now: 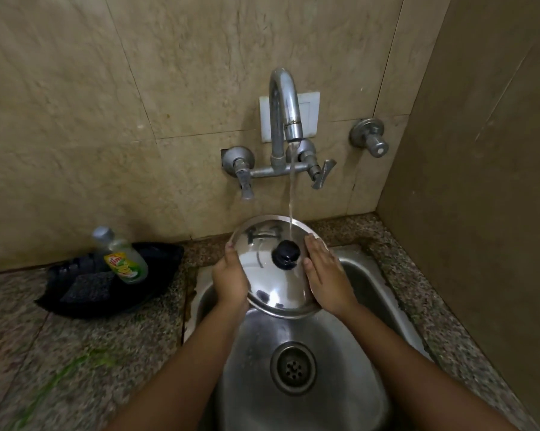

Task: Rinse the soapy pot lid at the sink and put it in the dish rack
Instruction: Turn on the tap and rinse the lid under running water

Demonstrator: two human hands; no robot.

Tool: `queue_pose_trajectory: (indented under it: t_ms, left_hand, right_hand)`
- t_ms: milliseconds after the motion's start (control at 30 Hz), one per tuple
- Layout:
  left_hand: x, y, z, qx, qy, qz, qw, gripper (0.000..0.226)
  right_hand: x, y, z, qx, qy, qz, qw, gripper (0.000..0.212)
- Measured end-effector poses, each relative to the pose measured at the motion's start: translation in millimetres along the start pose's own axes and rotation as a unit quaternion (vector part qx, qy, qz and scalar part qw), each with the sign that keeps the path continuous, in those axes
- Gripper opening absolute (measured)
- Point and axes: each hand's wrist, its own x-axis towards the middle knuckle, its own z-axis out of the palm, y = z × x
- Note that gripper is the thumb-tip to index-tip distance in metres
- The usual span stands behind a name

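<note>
A shiny steel pot lid (271,286) with a black knob (285,254) is held tilted over the steel sink (368,293), top side facing me. My left hand (231,281) grips its left rim. My right hand (326,278) lies flat against its right side with fingers spread. A thin stream of water (292,194) falls from the tap spout (285,104) and lands on the lid just above the knob. No dish rack is in view.
The wall tap has two lever handles (245,181) (323,175); another valve (371,138) sits at the right. A black tray (106,281) with a scrub pad and dish soap bottle (122,256) rests on the granite counter, left. The sink drain (293,367) lies below. A wall closes the right side.
</note>
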Motion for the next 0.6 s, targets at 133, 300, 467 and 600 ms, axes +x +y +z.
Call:
queue_pose_trajectory:
  t_ms: [133,300,467,600]
  left_hand:
    - [2,16,21,0.008,-0.027,0.014,1.0,0.044]
    - [20,26,26,0.003,-0.04,-0.024,0.999,0.044]
    - [27,22,7,-0.007,-0.043,-0.056,0.997,0.04]
    - [30,12,-10,0.01,-0.054,-0.018,0.998,0.043]
  right_hand:
    - [16,-9,-7,0.019,0.06,0.041,0.997,0.049]
    - [24,-15,-9,-0.033,0.053,0.0,0.998,0.049]
    - [22,-33,-8,-0.062,0.052,-0.023,0.996,0.051]
    - [1,-41,0,-0.072,0.063,-0.044,0.994,0.055]
